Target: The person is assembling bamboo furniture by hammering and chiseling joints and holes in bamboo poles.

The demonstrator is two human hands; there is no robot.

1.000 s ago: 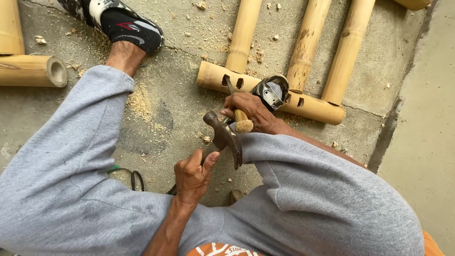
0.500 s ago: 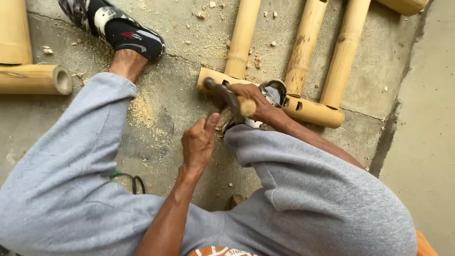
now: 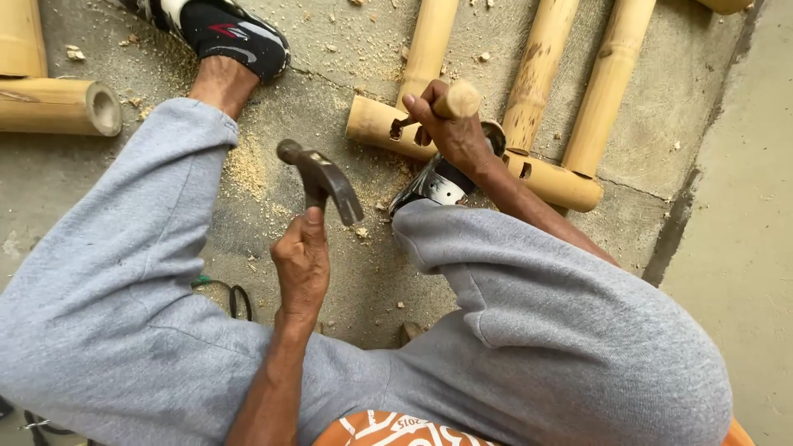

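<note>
The concrete floor [image 3: 727, 272] fills the view, dusted with sawdust and wood chips. Across it spread the person's grey trouser legs [image 3: 537, 330], knees bent wide to either side of the bamboo frame [image 3: 545, 177], which serves as the landmark here: a short horizontal bamboo crosspiece with three long poles running away from it toward the top of the view. Well left of the frame lies a separate cut bamboo section [image 3: 58, 106], its hollow end facing the frame. Up and left of the frame sits a black sports shoe [image 3: 227, 33] on the person's foot; a second shoe [image 3: 438, 183], grey and black, rests against the frame's near side.

The left hand [image 3: 301, 264], below and left of the frame, is closed around the handle of a claw hammer [image 3: 324, 177], whose dark steel head is raised clear of the frame. The right hand [image 3: 450, 128] is directly over the frame's left end, fingers wrapped tight around the pale wooden handle of a chisel [image 3: 457, 101]; the blade is hidden behind the hand, pointing down at the crosspiece.
</note>
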